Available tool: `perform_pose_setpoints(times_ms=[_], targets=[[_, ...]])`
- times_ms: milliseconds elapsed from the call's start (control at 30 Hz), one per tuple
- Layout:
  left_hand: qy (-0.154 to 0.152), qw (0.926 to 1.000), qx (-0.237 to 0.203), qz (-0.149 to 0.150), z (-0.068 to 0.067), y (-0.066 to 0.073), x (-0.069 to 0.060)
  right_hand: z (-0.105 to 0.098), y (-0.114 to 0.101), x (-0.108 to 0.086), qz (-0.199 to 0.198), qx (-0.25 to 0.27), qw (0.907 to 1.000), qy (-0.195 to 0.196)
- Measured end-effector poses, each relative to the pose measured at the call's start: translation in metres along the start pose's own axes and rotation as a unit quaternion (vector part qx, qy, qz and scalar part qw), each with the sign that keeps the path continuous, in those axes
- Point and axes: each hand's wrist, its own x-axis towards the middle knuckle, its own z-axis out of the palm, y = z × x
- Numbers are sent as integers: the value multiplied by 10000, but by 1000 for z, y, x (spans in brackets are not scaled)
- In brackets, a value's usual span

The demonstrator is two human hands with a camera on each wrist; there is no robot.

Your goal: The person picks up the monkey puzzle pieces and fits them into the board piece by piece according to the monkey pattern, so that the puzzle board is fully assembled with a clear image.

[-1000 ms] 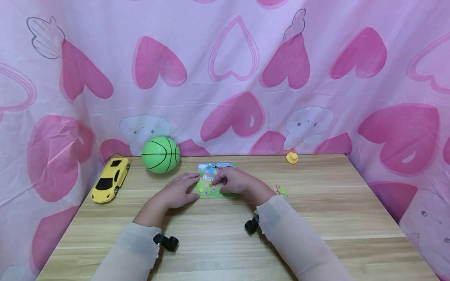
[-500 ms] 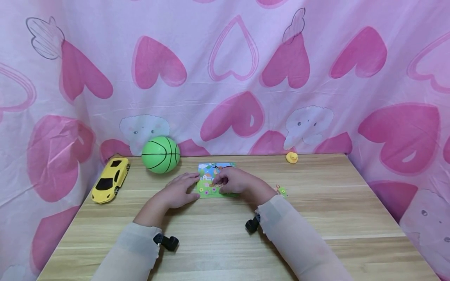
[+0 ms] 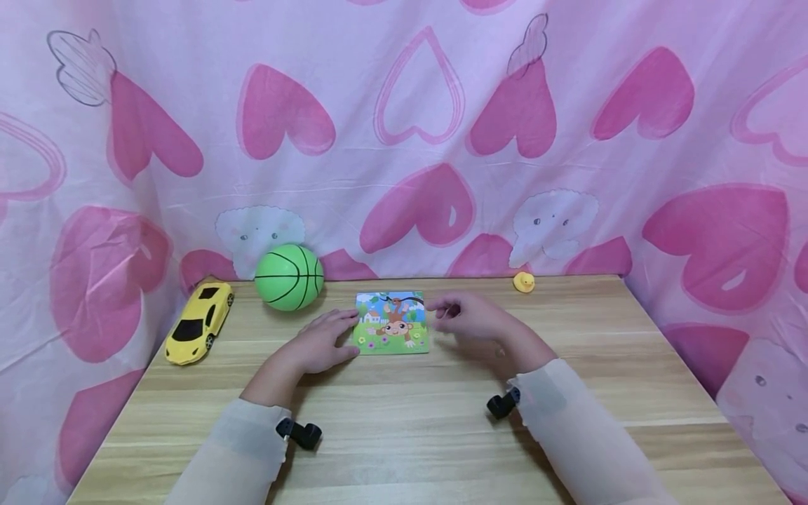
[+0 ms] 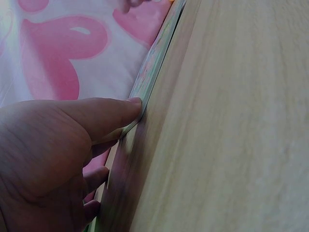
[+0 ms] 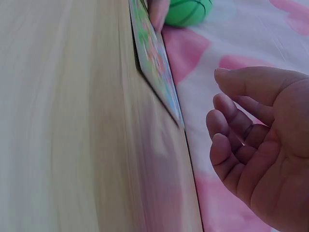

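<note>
A thin picture board (image 3: pixel 394 326), printed with a monkey hanging from a branch over a flowery meadow, lies flat near the middle of the table. My left hand (image 3: pixel 325 344) rests at its left side. In the left wrist view the thumb (image 4: pixel 118 113) touches the board's edge, with the other fingers extended beside it. Just right of the board hovers my right hand (image 3: pixel 470 315), fingers loosely bent. The right wrist view shows nothing between the right thumb (image 5: pixel 246 83) and fingers. Whether the board is made of joined pieces is too small to tell.
A green ball (image 3: pixel 289 277) and a yellow toy car (image 3: pixel 198 322) stand at the back left of the wooden table (image 3: pixel 391 428). A small yellow duck (image 3: pixel 523 282) sits near the back edge on the right. Pink heart-patterned cloth (image 3: pixel 410 91) hangs behind.
My right hand has come off the picture and moved right, uncovering the monkey. Its wrist now mostly covers a small printed piece on the table. The left hand has stayed in place.
</note>
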Motion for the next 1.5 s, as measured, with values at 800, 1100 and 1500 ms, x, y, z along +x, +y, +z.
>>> perform_pose_setpoints(times_ms=[800,1100,1500], targets=[[23,10000,7,89,2,-3,1,-47,86,-69,728,11,9967,346],[23,10000,6,31,2,-3,1,-54,101,-78,583,28,9976,368],[17,10000,-31,10,2,-4,2,-54,101,-75,886,89,9960,-75]])
